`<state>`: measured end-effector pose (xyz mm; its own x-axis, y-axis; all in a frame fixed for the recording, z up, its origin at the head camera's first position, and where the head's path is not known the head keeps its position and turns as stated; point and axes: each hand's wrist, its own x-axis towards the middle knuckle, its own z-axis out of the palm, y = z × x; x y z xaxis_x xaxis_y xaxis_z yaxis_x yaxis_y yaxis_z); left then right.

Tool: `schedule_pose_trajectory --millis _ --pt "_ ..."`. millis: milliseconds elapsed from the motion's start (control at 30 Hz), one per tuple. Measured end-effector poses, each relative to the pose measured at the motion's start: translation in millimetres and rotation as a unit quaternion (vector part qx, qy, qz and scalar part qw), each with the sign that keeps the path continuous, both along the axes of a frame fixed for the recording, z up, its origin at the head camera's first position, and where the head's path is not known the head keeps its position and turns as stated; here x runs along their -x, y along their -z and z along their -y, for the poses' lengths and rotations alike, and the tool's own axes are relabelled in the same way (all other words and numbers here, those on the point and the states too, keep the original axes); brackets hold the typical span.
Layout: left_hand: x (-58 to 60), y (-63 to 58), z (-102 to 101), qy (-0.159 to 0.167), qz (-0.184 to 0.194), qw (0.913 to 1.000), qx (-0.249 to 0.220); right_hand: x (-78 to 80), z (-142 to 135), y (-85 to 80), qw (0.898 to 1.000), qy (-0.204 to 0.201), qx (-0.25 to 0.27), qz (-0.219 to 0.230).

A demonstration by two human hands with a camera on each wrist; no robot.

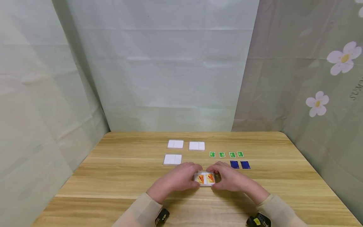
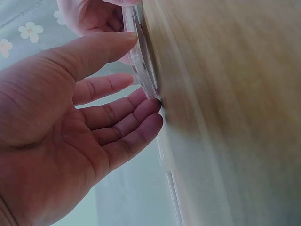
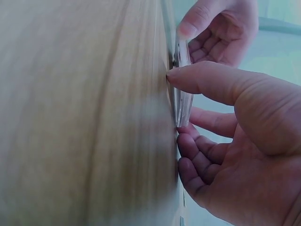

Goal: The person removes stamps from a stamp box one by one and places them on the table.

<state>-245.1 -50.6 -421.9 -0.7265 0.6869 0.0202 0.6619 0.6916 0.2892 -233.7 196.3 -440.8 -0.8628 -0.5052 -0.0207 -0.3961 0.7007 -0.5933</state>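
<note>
A flat clear plastic case (image 1: 205,182) with a white inside lies near the middle front of the table, two small orange picture cards (image 1: 200,179) side by side in it. My left hand (image 1: 182,177) grips its left end, thumb at the near edge and fingers at the far edge. At the opposite end my right hand (image 1: 231,179) holds it the same way. In the left wrist view the case (image 2: 143,66) shows edge-on, close over the wood. The right wrist view has the case's thin side (image 3: 185,106) between right thumb and fingers.
Behind the hands lie three similar white cases (image 1: 175,144), each with a centre line. A row of several small green cards (image 1: 222,154) is to the right, with two dark blue cards (image 1: 234,164) nearer me. Cloth curtains (image 1: 170,78) enclose the wooden table (image 1: 113,176).
</note>
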Motion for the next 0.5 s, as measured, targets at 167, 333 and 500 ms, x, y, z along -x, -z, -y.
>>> schedule_pose_trajectory --millis 167,333,500 --pt "0.5 0.4 0.3 0.003 -0.005 1.0000 0.001 0.5 1.1 -0.5 1.000 0.004 0.009 0.009" --pt "0.8 0.2 1.3 0.012 -0.004 0.9999 -0.005 0.2 1.3 -1.8 1.000 0.009 0.010 0.015" --pt "1.4 0.3 2.4 0.019 -0.007 0.9998 -0.003 -0.4 1.4 -2.4 1.000 0.009 0.007 0.014"
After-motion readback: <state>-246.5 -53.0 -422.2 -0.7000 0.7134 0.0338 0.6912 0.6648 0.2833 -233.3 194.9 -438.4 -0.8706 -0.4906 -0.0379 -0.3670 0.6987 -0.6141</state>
